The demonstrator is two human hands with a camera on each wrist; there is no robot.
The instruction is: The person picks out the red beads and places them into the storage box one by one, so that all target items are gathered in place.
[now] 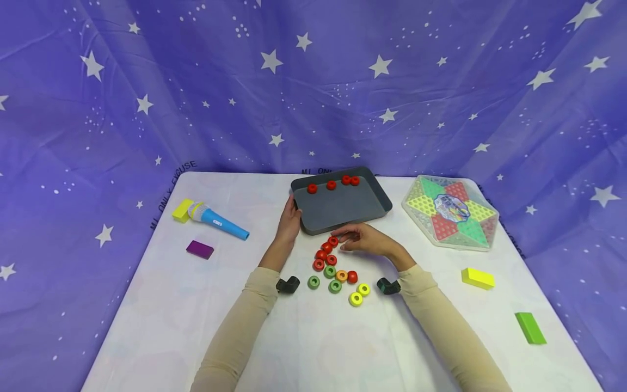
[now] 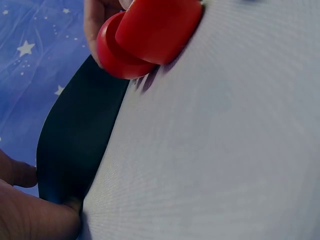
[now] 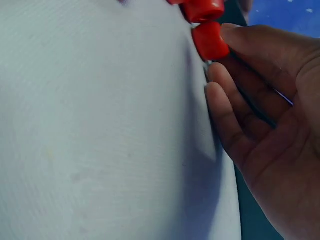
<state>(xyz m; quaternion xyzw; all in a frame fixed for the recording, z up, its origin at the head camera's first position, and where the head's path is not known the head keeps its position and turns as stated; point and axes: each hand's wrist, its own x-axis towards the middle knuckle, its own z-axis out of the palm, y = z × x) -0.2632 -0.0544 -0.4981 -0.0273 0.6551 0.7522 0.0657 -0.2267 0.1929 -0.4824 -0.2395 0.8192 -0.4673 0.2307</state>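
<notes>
four red beads [image 1: 331,185] lie in the gray tray [image 1: 343,209], gripped by the left hand [image 1: 289,222]; the present step seems picking another bead [image 3: 210,41] just outside: the right hand [image 1: 366,239] is at it, but whether pinched i cannot tell; next probably needs a secure pinch, then lifting

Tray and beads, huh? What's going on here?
A person is working with both hands. Their left hand grips the tray by its side. Their right hand is at the red bead nearest the tray, though I can't tell whether it has a firm hold. Four red beads sit in the tray. More red ones lie on the table, with green, orange and yellow beads.
</notes>
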